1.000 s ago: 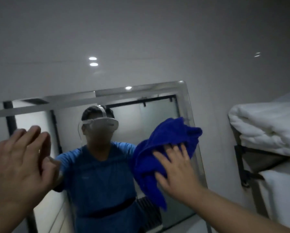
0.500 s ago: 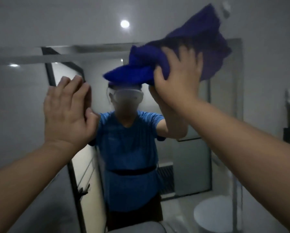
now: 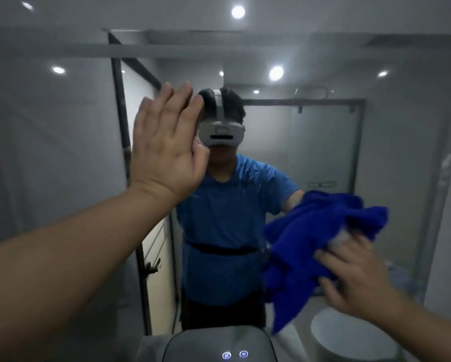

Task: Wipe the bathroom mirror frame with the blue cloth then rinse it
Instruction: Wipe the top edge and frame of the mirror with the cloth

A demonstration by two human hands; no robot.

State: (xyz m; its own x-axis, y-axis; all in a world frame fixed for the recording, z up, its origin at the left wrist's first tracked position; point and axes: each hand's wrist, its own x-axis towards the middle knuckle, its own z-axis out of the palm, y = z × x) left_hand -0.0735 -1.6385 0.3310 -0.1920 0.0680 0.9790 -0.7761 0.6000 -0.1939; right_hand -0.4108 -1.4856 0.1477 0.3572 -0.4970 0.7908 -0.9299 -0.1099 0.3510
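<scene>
Head view shows the big mirror (image 3: 323,152) filling almost the whole picture, with its frame (image 3: 440,178) blurred at the right side. The blue cloth (image 3: 310,244) lies on the lower right part of the glass, near that frame; it is deep blue, thick and crumpled in many folds, and one corner hangs down. The left hand (image 3: 167,147) lies flat on the glass with straight fingers and holds nothing, and the right hand (image 3: 355,278) presses the cloth with spread, almost straight fingers.
</scene>
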